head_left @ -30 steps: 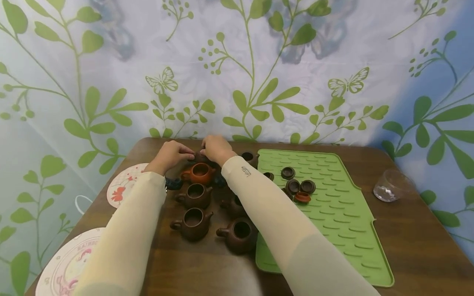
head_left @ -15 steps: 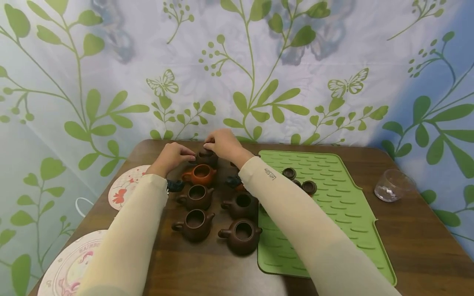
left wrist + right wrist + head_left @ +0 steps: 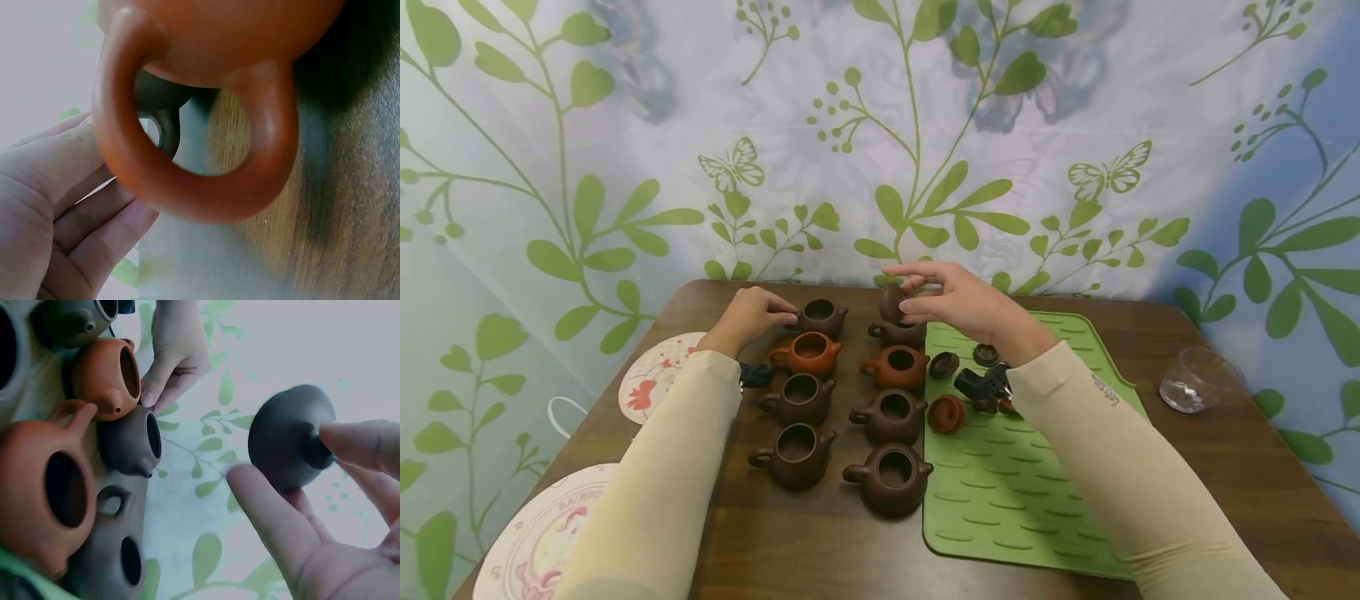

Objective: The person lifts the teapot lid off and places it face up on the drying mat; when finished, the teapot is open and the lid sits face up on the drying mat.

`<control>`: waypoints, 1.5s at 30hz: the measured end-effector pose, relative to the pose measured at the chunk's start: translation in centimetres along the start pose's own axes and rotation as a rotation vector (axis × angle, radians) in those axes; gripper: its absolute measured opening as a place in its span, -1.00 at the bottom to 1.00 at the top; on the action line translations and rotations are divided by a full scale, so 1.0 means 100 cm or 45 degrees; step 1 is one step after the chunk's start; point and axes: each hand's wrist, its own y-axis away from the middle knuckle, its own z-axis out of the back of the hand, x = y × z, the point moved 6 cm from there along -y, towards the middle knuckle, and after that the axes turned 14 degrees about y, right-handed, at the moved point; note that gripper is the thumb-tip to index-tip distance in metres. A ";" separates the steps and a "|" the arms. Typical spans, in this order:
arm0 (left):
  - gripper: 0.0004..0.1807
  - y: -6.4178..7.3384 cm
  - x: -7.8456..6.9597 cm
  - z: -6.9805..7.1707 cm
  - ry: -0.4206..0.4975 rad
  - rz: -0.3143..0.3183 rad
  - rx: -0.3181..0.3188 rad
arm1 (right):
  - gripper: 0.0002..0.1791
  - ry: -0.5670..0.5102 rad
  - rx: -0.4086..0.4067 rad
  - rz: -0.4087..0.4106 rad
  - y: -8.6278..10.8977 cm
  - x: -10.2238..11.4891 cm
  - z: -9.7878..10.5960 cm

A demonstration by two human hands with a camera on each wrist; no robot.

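My right hand (image 3: 962, 307) pinches a dark brown teapot lid (image 3: 891, 302) by its knob, above the far end of the right row of teapots; the right wrist view shows the lid (image 3: 281, 440) tilted on its side in the air. At the far end of the left row, my left hand (image 3: 747, 318) pinches the handle side of a lidless dark teapot (image 3: 820, 318). An orange teapot (image 3: 805, 355) sits just nearer; its handle (image 3: 200, 197) covers part of the left fingers in the left wrist view. Below the held lid stands a dark teapot (image 3: 898, 333).
Open teapots stand in two rows, including another orange teapot (image 3: 895, 368) and a near dark teapot (image 3: 891, 481). Several loose lids, one a reddish lid (image 3: 946, 414), lie on the green mat (image 3: 1000, 492). Round placemats (image 3: 647, 375) are at left, a clear cup (image 3: 1191, 382) at right.
My right hand has lifted the dark lid off the far-left teapot and carried it right, over the right row. The left hand stays at that teapot's handle.
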 end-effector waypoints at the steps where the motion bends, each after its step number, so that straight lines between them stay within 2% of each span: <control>1: -0.77 0.000 0.000 -0.001 0.001 -0.002 0.003 | -0.40 -0.055 0.029 -0.006 0.008 -0.003 0.001; 4: -0.77 0.000 -0.001 -0.001 -0.002 -0.015 0.004 | -0.43 -0.155 0.087 -0.016 0.033 -0.013 0.004; 10: -0.77 0.000 0.001 0.000 -0.004 -0.021 0.001 | -0.47 -0.317 0.092 0.007 0.077 -0.035 0.006; 13: -0.77 0.000 0.003 0.002 -0.010 -0.006 0.004 | -0.49 -0.319 0.088 0.003 0.093 -0.045 0.003; 17: -0.76 0.002 0.002 0.003 -0.017 0.011 0.009 | -0.53 -0.213 0.087 -0.034 0.109 -0.060 -0.003; 20: -0.75 0.005 0.002 0.003 -0.018 0.021 0.013 | -0.53 -0.098 0.124 -0.012 0.121 -0.068 -0.011; 23: -0.74 0.006 0.003 0.004 -0.020 0.028 0.018 | -0.54 0.120 0.169 0.016 0.133 -0.073 -0.021; 27: -0.74 0.005 0.002 0.004 -0.018 0.027 0.017 | -0.57 0.443 0.200 -0.013 0.145 -0.079 -0.027; 29: -0.74 0.005 0.001 0.004 -0.014 0.026 0.015 | -0.58 0.531 0.207 -0.038 0.149 -0.081 -0.027; 37: -0.75 0.004 0.002 0.002 -0.008 0.017 0.015 | -0.58 0.624 0.218 -0.081 0.158 -0.088 -0.027; 41: -0.75 0.004 0.001 0.001 -0.007 0.001 0.021 | -0.54 0.640 0.236 -0.057 0.162 -0.082 -0.026; 45: -0.67 0.005 0.001 0.002 -0.001 0.020 0.055 | -0.46 0.622 0.244 -0.051 0.167 -0.069 -0.014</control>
